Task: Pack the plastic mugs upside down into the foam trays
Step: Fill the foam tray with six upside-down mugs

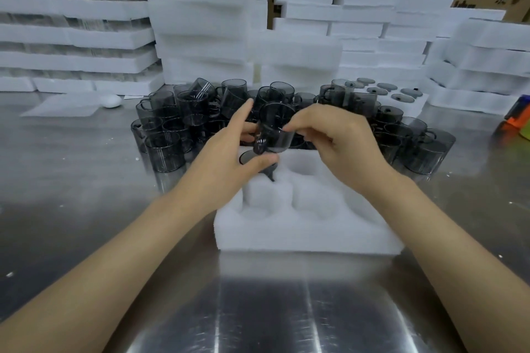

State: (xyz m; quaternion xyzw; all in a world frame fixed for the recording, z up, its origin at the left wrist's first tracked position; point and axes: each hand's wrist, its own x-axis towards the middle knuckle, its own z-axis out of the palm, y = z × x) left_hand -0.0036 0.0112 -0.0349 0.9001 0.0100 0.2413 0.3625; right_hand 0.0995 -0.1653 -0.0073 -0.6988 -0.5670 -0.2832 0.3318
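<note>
left hand and right hand both grasp one smoky mug over the foam tray, far-left, seemingly mid-flip. next: seat it mouth-down in a free pocket.

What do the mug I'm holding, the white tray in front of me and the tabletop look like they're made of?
The mug looks like smoky grey transparent plastic with a glossy finish: you can see through its wall, and it catches highlights. The tray looks like soft white foam, matte, with fuzzy edges and rounded pockets. The tabletop is probably brushed stainless steel: it mirrors the tray in streaky reflections.
</note>
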